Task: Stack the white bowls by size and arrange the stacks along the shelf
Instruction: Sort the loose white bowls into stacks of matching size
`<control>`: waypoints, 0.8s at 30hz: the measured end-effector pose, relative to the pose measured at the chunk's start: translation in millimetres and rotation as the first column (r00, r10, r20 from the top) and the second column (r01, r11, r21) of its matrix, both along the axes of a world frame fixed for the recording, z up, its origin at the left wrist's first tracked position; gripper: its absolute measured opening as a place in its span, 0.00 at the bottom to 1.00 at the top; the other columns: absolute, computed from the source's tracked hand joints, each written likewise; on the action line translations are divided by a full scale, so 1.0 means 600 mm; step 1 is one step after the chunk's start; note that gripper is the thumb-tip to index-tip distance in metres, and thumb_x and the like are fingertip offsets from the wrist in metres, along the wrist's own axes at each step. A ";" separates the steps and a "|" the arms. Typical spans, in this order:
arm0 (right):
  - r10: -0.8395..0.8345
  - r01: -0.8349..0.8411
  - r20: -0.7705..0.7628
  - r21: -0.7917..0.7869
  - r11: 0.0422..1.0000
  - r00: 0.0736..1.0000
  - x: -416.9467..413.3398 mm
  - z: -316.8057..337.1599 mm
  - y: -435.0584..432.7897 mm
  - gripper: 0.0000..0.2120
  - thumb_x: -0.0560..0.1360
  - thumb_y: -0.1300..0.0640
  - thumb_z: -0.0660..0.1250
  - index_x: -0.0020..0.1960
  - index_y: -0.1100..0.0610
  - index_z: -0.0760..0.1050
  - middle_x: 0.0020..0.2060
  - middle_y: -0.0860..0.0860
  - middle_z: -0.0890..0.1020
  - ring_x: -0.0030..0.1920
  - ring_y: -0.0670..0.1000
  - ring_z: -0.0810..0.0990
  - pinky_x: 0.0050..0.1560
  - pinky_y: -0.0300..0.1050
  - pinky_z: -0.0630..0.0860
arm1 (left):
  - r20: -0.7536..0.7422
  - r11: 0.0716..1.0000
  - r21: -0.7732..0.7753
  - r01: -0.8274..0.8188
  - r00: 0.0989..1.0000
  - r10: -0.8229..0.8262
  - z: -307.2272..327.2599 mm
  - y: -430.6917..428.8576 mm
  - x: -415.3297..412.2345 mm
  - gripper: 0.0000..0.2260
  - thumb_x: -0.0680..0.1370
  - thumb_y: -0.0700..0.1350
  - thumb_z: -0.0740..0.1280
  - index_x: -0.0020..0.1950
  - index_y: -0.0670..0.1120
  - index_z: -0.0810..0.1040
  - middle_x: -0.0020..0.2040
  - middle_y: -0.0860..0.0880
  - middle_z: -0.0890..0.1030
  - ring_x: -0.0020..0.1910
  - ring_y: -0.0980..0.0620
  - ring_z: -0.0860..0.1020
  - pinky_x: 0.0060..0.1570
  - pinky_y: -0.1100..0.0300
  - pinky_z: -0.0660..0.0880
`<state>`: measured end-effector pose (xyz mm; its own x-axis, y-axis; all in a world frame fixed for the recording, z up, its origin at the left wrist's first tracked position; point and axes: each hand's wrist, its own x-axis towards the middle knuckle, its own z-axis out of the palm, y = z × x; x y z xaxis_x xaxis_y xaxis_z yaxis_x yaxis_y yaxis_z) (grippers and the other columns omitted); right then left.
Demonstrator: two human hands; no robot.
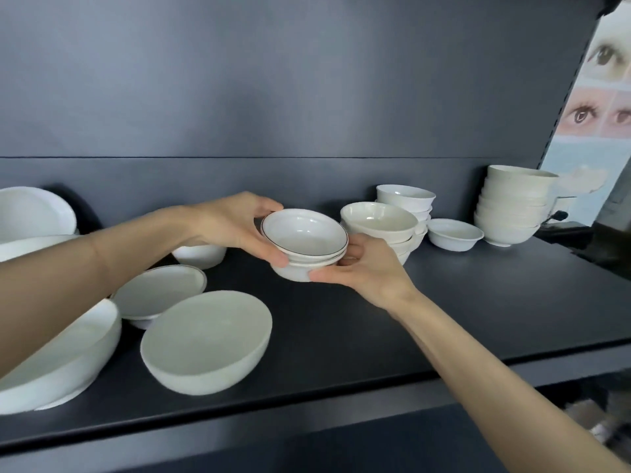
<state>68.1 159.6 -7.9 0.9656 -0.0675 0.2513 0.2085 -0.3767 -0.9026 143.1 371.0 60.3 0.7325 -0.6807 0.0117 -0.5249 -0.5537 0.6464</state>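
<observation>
Left grip (235, 227): clamped on the held stack from its 9 o'clock side, thumb on the near rim, fingers over the far rim.
Right grip (368, 268): curled against the same stack at its 4 o'clock side, thumb along the base.
Held stack (304, 240): small white bowls, nested; the top one is dark-rimmed and tipped toward me. It is mid-shelf and seemingly lifted off the surface.
Shelf (444, 302): dark, with a bare patch at 5 o'clock of the stack.
Neighbours: leaning stack (382, 223) just beside at 3 o'clock; low bowl (456, 233) and tall stack (512, 206) farther along; small bowl (201, 256) at 9 o'clock, behind my left wrist; rimmed dish (160, 291) and wide bowl (205, 339) at 7 o'clock.
Risk one: the top bowl sits askew. In my judgement a loosened thumb would let it slide toward me.
Risk two: my right fingers are near the leaning stack, so a shift toward 3 o'clock could topple it.
Risk three: an unlevel set-down could chip rims or leave the stack rocking.
</observation>
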 end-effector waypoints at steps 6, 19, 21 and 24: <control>0.085 -0.087 0.064 0.028 0.996 0.994 -0.071 0.026 -0.093 0.27 0.60 0.59 0.82 0.56 0.56 0.78 0.48 0.46 0.85 0.47 0.42 0.84 0.50 0.37 0.79 | 0.040 0.998 -0.039 -0.057 0.998 0.058 0.032 -0.075 -0.102 0.30 0.57 0.54 0.80 0.57 0.50 0.79 0.55 0.54 0.83 0.57 0.54 0.81 0.62 0.48 0.75; 0.146 -0.148 -0.060 -0.029 0.989 0.987 -0.126 0.009 -0.434 0.23 0.60 0.66 0.80 0.51 0.53 0.79 0.47 0.47 0.86 0.48 0.44 0.84 0.49 0.35 0.79 | -0.073 0.976 -0.161 -0.146 0.988 0.136 -0.042 -0.414 -0.179 0.32 0.58 0.52 0.80 0.60 0.51 0.78 0.56 0.51 0.83 0.58 0.50 0.80 0.59 0.47 0.77; 0.136 -0.137 -0.090 -0.013 0.990 0.987 -0.115 -0.007 -0.468 0.25 0.60 0.67 0.80 0.52 0.53 0.78 0.49 0.48 0.85 0.48 0.44 0.84 0.48 0.35 0.79 | -0.086 0.974 -0.167 -0.151 0.987 0.138 -0.063 -0.450 -0.164 0.28 0.60 0.48 0.81 0.59 0.50 0.78 0.55 0.51 0.83 0.56 0.52 0.81 0.58 0.50 0.78; 0.122 -0.123 -0.138 0.001 0.992 0.983 -0.095 -0.028 -0.505 0.28 0.59 0.67 0.80 0.56 0.56 0.76 0.50 0.48 0.85 0.49 0.44 0.84 0.48 0.35 0.79 | -0.104 0.975 -0.173 -0.140 0.987 0.123 -0.086 -0.490 -0.147 0.21 0.66 0.42 0.79 0.55 0.54 0.78 0.53 0.56 0.83 0.54 0.58 0.80 0.54 0.63 0.78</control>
<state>11.4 -143.5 -24.8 0.9918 0.0542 0.1157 0.1275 -0.3626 -0.9232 55.0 77.0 8.6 0.8191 -0.5712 0.0532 -0.3887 -0.4843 0.7838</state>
